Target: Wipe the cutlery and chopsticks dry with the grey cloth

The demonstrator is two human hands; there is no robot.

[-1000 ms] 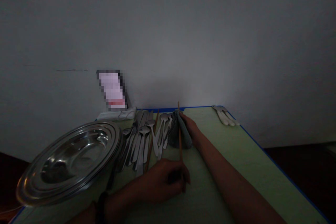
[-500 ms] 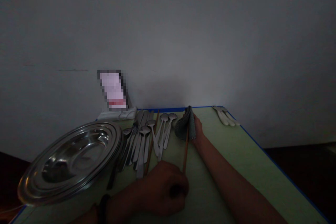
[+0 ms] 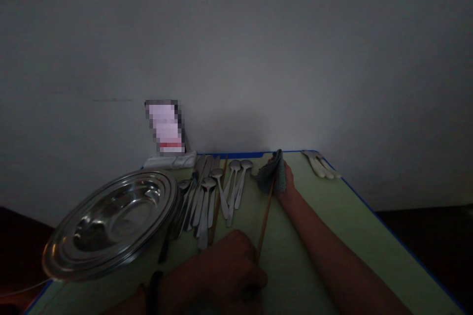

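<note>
Close to me, my left hand (image 3: 231, 270), with a dark band at the wrist, is closed on the near end of a brown wooden chopstick (image 3: 264, 229). My right hand (image 3: 289, 183) reaches toward the back of the table, wrapped around a dark checked cloth (image 3: 272, 177). The chopstick's far end runs into the folds of this cloth and is hidden there. Left of the cloth lie several metal spoons (image 3: 234, 166). Another chopstick (image 3: 214, 219) rests among them, partly behind my left hand.
A stack of shiny metal plates (image 3: 86, 273) stands at the left. Several knives (image 3: 199, 170) lie beside the spoons. Pale-handled cutlery (image 3: 320, 167) is at the back right corner. A blurred phone (image 3: 168, 128) leans on the wall above a white folded item (image 3: 170, 161).
The view has shifted a little, so the table's things appear further right. My left hand sits slightly nearer to me, and the chopstick leans more. Both hands keep their hold.
</note>
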